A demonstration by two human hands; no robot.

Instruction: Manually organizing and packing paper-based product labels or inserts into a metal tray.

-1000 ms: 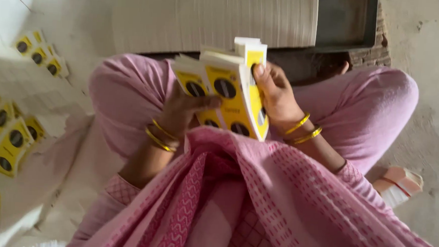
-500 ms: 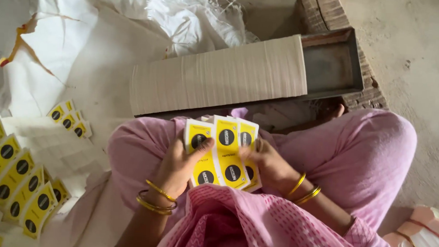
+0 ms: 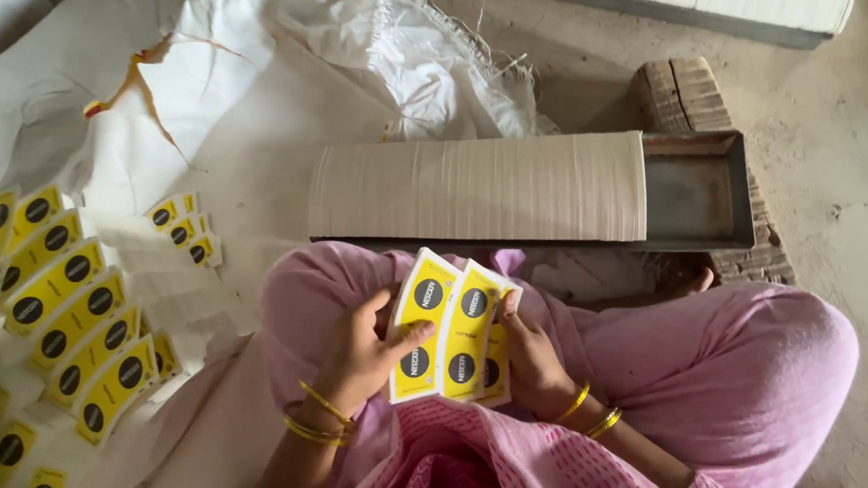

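I sit cross-legged in pink clothes and hold a fanned stack of yellow cards with black round marks (image 3: 454, 329) over my lap. My left hand (image 3: 364, 354) grips the stack's left side, thumb across the front card. My right hand (image 3: 530, 353) holds the right side, fingertips on the top edge. Gold bangles ring both wrists. In front of my knees lies a long metal tray (image 3: 699, 194) packed with a thick row of white sheets on edge (image 3: 477, 187), its right end bare.
Rows of the same yellow cards (image 3: 59, 323) lie overlapped on white sacking (image 3: 244, 95) at the left, with a small pile (image 3: 182, 226) nearer the tray. Bricks (image 3: 679, 94) prop the tray's far end. Bare concrete floor (image 3: 837, 117) lies to the right.
The view has tilted up and away from my lap, showing more sacking and the tray. The cards in my hands have spread into a flatter fan facing up.
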